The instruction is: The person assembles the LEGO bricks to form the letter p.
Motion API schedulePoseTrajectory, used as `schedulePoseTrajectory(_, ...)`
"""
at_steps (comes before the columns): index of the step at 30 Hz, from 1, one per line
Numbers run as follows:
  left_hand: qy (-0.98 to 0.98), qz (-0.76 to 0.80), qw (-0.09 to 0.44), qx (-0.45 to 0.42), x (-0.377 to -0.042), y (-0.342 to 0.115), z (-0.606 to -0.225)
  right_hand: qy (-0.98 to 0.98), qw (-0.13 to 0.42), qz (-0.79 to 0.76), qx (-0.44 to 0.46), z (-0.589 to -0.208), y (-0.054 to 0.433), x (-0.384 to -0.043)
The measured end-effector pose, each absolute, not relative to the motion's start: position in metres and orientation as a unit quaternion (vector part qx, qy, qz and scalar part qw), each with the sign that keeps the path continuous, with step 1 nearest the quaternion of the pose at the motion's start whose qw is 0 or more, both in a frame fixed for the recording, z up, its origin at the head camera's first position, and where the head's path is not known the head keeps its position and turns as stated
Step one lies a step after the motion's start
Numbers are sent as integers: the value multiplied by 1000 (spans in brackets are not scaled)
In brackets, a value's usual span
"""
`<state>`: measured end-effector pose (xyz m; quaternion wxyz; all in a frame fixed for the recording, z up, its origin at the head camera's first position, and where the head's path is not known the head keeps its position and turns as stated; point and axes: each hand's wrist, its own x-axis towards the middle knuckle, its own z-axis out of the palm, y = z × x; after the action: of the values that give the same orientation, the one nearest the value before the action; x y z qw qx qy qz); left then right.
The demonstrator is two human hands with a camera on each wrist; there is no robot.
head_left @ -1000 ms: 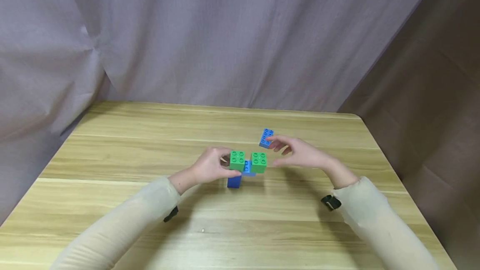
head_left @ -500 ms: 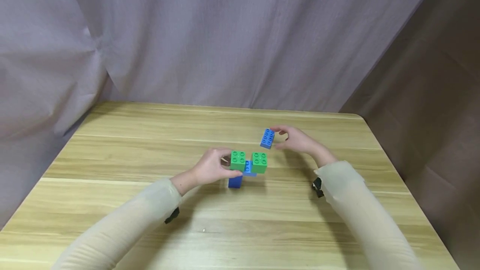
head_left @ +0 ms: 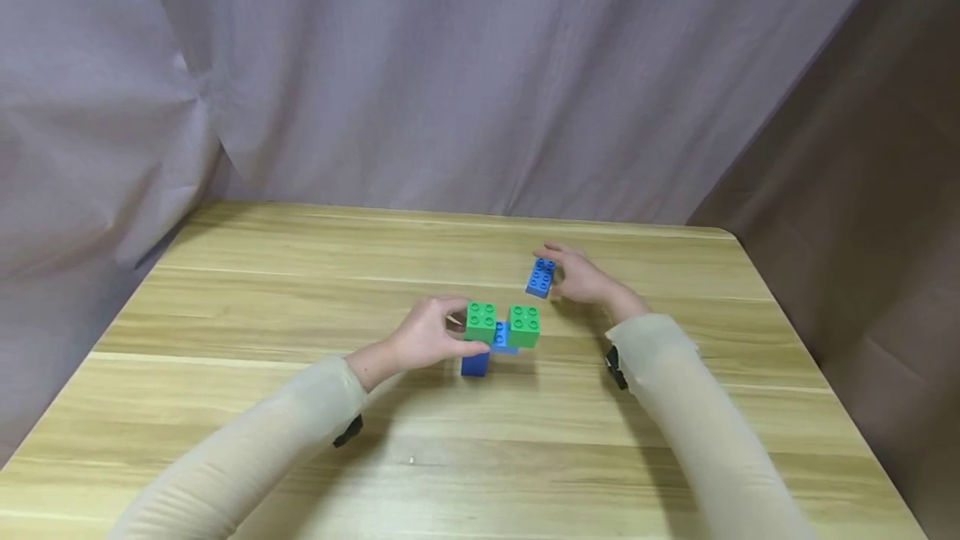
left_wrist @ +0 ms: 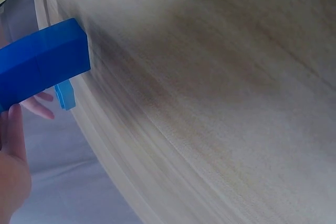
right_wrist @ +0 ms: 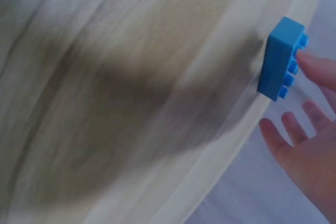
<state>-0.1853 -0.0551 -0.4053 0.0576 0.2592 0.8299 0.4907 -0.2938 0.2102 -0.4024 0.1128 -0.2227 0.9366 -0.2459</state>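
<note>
Between thumb and fingers, my left hand [head_left: 431,333] holds a toy brick build near the table's middle. Two green bricks [head_left: 523,323] top a blue brick [head_left: 501,338], and a darker blue brick [head_left: 475,363] shows below on the left. That dark block looms large in the left wrist view, my thumb [left_wrist: 17,135] against it. Farther back, my right hand [head_left: 583,279] is spread around the right side of a loose blue brick [head_left: 541,277]. In the right wrist view a digit overlaps this brick's studs [right_wrist: 289,80], while the other fingers [right_wrist: 274,132] stand apart from it.
The wooden table [head_left: 300,273] ends at a back edge before a grey curtain [head_left: 420,73]. A darker curtain [head_left: 862,190] hangs on the right. Black devices [head_left: 617,367] are strapped at both wrists, and a tiny pale speck [head_left: 412,460] lies on the near tabletop.
My right hand has moved back and to the left, from in front of the loose blue brick to around its right side. My left hand keeps its hold on the brick build.
</note>
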Motion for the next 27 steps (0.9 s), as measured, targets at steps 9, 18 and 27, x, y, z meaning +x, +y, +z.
schedulePoseTrajectory(9,827,495,68,258,-184,-54,-405,952,94,-182,-230,-412,203,-294)
schedulePoseTrajectory(18,832,489,73,253,-183,-53,-404,955,100,-207,-189,-410,202,-291)
schedulePoseTrajectory(27,832,488,72,253,-185,-53,-406,943,84,-281,-158,-410,206,-291)
